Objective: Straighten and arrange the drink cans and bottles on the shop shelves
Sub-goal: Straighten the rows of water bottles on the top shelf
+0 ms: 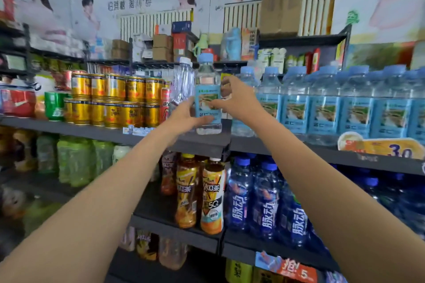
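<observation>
A clear water bottle with a light-blue cap and blue label [208, 89] stands upright on the upper dark shelf [202, 142], near its front edge. My left hand [186, 116] grips its lower left side, thumb across the label's bottom. My right hand [232, 99] holds its right side, thumb on the label and fingers curled behind. A clear, white-capped bottle [184, 82] stands just left of it. To the right runs a row of matching blue-label water bottles [326, 103]. Gold cans [115, 99] are stacked two high to the left.
Below are iced-tea bottles [211, 193] and dark-blue drink bottles [266, 200]; green bottles [76, 161] stand lower left. A yellow price tag [379, 147] hangs on the shelf edge at right. Cardboard boxes [281, 0] and small goods fill the top shelf.
</observation>
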